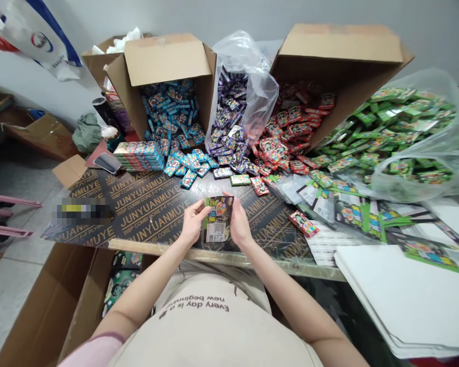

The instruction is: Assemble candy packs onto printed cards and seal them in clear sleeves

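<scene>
Both my hands hold one small printed packet upright over the dark plywood board. My left hand grips its left edge, fingers curled around it. My right hand grips the right edge in the same way. The packet is black with green and red print and a clear window low down. Loose small packs lie just beyond it: a green one, a red one and a red one to the right.
Tipped cartons and bags spill packs at the back: blue, purple, red, green. Flat printed cards and white sheets lie right. A phone lies left; an open carton stands below.
</scene>
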Tool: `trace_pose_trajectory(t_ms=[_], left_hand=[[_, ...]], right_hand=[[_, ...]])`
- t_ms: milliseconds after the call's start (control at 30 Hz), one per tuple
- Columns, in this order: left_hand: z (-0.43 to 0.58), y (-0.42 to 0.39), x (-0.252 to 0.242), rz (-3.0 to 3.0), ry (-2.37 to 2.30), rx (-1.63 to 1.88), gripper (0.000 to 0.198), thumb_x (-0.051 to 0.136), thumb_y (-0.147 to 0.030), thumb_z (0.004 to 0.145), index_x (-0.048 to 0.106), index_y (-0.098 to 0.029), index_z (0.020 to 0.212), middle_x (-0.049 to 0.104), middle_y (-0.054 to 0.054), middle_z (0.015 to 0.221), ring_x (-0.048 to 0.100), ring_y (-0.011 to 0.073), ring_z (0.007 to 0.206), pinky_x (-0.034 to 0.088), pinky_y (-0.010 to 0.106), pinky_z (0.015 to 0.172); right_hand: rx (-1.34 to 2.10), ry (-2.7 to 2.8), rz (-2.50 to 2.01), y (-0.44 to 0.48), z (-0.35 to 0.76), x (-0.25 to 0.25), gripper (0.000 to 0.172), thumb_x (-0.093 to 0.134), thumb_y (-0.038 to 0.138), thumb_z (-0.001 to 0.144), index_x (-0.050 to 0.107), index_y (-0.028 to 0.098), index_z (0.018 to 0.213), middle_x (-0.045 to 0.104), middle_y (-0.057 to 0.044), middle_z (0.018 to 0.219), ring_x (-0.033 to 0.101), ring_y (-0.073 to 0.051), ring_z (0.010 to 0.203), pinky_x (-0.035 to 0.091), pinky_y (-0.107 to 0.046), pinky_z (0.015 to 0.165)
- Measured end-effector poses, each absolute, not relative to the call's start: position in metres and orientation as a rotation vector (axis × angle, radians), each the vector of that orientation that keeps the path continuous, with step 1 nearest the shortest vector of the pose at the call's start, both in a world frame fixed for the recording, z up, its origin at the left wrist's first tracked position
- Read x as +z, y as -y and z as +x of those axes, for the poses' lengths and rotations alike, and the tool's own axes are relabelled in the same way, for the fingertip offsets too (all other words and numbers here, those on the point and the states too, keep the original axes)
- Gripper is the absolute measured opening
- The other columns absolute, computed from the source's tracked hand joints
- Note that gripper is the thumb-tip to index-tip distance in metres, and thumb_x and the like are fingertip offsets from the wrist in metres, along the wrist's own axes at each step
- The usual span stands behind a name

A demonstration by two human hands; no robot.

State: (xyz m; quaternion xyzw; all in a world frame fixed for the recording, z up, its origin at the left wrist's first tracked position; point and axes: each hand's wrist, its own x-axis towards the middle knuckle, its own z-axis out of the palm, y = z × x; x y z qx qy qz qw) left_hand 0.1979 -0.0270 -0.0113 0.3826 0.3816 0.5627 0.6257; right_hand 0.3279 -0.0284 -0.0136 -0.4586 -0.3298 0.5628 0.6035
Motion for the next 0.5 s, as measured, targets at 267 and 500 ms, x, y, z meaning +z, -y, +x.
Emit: trace_pose_trajectory(t_ms=[267, 500], left_hand=[[0.206, 0.039, -0.003, 0.471, -0.882, 1.303, 0.037, 0.072, -0.049, 0.068, 0.075, -0.014, 0.080, 0.074, 0.007, 0.079, 0.068, 0.0204, 0.084, 0.050, 0.032, 0.082], [0.192, 0.027, 0.022, 0.996, -1.056, 1.209, 0.014, 0.074, -0.025, 0.065, 0.075, -0.017, 0.077, 0.075, 0.006, 0.077, 0.069, 0.0179, 0.071, 0.053, 0.031, 0.074]], right_hand=[[1.330, 0.559, -1.055, 0.032, 0.324, 0.006, 0.020, 0.064, 0.038, 0.071, 0.069, 0.019, 0.067, 0.073, -0.003, 0.070, 0.070, -0.022, 0.077, 0.056, -0.036, 0.076], [1.129, 0.980, -1.107, 0.041, 0.353, 0.015, 0.010, 0.064, 0.026, 0.075, 0.070, 0.021, 0.083, 0.075, -0.003, 0.082, 0.071, -0.020, 0.077, 0.056, -0.036, 0.079]])
